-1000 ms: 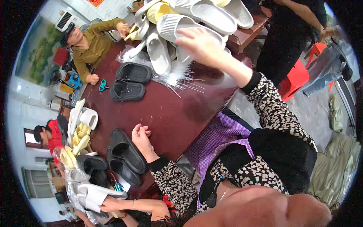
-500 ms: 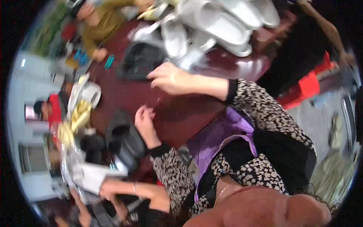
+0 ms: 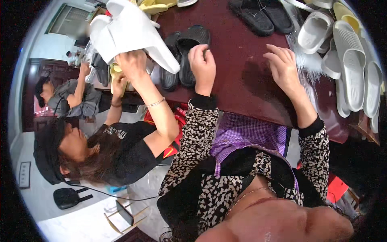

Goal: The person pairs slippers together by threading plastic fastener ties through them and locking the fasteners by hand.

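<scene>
My left hand (image 3: 202, 67) is raised over the near part of the dark red table (image 3: 242, 60), its thumb apart from its loosely bent fingers and nothing in it. Just left of it lies a pair of black slide sandals (image 3: 192, 37). My right hand (image 3: 284, 69) hovers further right, empty, with the fingers spread. Beyond the hands, at the far side, lies another pair of black slide sandals (image 3: 258, 20). Several grey slide sandals (image 3: 350, 68) are heaped to the right of my right hand, apart from it.
At my left a co-worker in a black cap holds up white slide sandals (image 3: 133, 36) in one hand. Clear plastic wrap (image 3: 308, 64) lies between my right hand and the grey heap. Yellow slide sandals (image 3: 155, 8) lie at the far left. Another person sits further off.
The view has swung round to the left, bringing the co-worker with the white sandals fully in. The grey heap now shows at the right. My hands stand further apart and remain empty.
</scene>
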A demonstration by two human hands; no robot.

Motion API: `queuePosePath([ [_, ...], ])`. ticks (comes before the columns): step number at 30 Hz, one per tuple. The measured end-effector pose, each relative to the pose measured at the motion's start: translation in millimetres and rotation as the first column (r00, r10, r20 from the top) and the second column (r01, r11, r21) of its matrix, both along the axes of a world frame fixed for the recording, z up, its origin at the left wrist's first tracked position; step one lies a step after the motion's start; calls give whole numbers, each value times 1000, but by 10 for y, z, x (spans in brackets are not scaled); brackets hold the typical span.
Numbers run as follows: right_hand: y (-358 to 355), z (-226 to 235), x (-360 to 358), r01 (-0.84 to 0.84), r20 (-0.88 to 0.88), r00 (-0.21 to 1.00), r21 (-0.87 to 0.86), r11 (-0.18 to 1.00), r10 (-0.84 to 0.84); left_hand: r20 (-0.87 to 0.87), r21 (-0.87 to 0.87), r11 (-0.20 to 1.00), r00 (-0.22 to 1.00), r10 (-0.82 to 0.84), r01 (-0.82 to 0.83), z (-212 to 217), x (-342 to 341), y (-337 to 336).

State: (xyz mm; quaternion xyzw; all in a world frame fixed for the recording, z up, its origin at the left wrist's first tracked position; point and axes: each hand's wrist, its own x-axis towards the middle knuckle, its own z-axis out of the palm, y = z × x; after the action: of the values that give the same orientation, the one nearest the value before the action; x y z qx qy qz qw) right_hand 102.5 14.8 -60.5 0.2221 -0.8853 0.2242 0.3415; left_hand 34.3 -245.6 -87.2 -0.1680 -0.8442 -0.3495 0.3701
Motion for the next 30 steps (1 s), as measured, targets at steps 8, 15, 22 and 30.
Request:
queuePosePath([
  [8,110,41,-16,11,-96,995,1,1000,-11,92,-182,964,972,214,-195,-268,-343,-437],
  [15,360,-88,-203,53,-129,990,-34,998,-57,390,-476,844,802,453,-245,-134,-890,-436],
  [22,567,-181,-261,41,-210,976,-84,996,-58,359,-364,928,907,220,-81,-197,-762,228],
  [30,1297,71,-184,142,24,989,-365,920,-143,391,-442,885,919,42,147,-53,-195,1497],
])
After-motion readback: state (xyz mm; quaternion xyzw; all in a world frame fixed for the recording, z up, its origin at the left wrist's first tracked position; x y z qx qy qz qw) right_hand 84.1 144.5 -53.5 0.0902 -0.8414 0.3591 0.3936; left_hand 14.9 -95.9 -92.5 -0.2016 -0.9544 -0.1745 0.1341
